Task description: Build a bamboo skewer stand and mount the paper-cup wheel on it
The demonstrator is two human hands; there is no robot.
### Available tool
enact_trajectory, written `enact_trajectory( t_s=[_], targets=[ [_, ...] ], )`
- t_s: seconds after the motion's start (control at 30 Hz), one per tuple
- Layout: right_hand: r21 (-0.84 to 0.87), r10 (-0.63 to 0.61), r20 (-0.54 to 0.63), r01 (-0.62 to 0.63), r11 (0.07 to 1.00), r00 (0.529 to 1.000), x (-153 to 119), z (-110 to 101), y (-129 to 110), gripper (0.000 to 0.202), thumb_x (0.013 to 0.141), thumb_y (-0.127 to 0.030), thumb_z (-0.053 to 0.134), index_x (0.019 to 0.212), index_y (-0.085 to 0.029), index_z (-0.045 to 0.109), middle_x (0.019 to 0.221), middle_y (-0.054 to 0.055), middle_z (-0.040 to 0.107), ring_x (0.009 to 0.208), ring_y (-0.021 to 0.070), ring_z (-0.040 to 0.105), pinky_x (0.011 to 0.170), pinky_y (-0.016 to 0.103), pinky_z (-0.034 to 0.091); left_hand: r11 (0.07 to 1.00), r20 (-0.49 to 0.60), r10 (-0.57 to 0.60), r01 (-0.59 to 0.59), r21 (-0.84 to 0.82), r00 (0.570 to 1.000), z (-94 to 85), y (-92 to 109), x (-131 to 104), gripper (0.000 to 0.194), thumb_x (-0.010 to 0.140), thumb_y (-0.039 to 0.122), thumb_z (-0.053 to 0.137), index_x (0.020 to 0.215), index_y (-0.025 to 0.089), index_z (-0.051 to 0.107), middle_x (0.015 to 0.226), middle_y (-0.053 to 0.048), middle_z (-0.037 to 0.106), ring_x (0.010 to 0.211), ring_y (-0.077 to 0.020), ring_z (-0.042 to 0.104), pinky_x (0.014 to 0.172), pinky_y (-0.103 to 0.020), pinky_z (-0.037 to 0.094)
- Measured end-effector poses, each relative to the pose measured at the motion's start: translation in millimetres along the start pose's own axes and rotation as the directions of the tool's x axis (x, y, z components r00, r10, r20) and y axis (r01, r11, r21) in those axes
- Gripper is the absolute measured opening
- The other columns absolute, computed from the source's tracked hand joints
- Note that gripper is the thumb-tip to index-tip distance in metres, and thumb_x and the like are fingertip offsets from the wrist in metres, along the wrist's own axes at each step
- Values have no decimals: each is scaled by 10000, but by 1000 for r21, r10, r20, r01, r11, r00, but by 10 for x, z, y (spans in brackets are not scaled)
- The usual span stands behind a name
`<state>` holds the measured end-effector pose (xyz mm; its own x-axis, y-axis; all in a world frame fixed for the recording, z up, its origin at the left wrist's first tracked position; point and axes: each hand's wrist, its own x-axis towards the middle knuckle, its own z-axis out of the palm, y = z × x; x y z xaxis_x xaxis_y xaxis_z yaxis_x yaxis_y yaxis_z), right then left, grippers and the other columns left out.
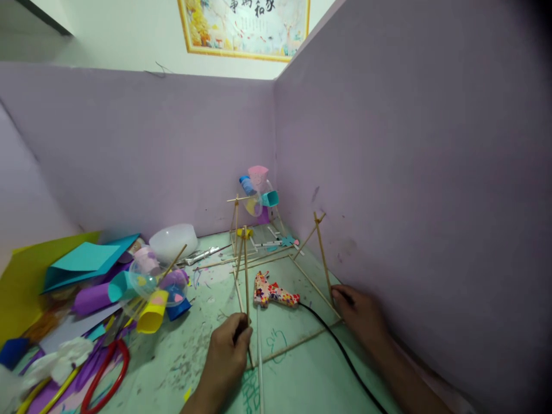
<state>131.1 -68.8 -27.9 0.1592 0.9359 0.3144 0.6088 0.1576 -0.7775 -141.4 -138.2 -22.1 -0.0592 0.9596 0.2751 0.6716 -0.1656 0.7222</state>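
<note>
A frame of thin wooden sticks (297, 344) lies on the pale green tabletop, with a triangle-like pair of sticks standing up at each side. My left hand (226, 352) is closed in a pinch on the left upright wooden stick (246, 270), near its lower part. On the other side, my right hand (360, 315) pinches the right upright wooden stick (323, 253) low down, beside the purple wall. Between the hands rests a flower-patterned hot glue gun (273, 292), its black cord (345, 351) running toward me. A long white glue stick (260, 374) extends from it.
At left lie red-handled scissors (123, 368), a paper-cup wheel (153, 310), coloured paper (81, 259) and crumpled tissue (60, 359). Behind stand a white bowl (173, 242) and another stick stand with a cup wheel (261, 201). Purple walls (414, 144) close in the back and right.
</note>
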Motion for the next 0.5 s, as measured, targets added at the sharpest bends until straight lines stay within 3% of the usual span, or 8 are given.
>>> enact_trajectory(
  t_s=[0.5],
  targets=[
    [-34, -22, 16, 23, 999, 1000, -9, -32, -24, 330, 785, -347, 411, 820, -186, 698, 821, 53, 723, 764, 208, 650, 699, 304, 472, 1000, -27, 17, -17, 19, 999, -27, 70, 13, 164, 761, 313, 472, 710, 193, 571, 608, 18, 557, 574, -146, 517, 550, -245, 410]
  ],
)
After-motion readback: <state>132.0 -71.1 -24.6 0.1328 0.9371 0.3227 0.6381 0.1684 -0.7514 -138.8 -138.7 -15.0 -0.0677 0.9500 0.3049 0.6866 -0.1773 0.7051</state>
